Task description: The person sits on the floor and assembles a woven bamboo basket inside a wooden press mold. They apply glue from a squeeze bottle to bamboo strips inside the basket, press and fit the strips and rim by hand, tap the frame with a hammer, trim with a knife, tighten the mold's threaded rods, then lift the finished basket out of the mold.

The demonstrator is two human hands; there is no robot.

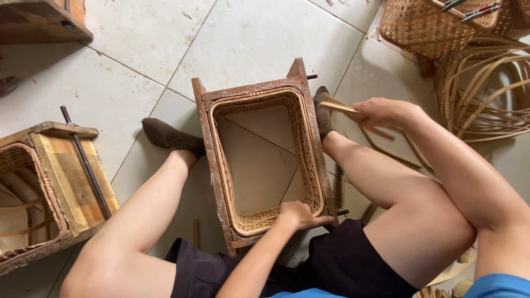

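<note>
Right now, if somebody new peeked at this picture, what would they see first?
First, the rectangular wooden frame with a pale woven cane basket inside it, standing on the tiled floor between the person's legs. The left hand rests on its near rim, while the right hand grips flat cane strips just right of it. Loose curled cane strips lie at the top right.

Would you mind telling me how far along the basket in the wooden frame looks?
Done: the woven wall lines the wooden frame all round. In hand: the left hand rests on the near rim, and the right hand holds a bamboo strip. Left: the bottom is open, floor tiles showing through.
</note>
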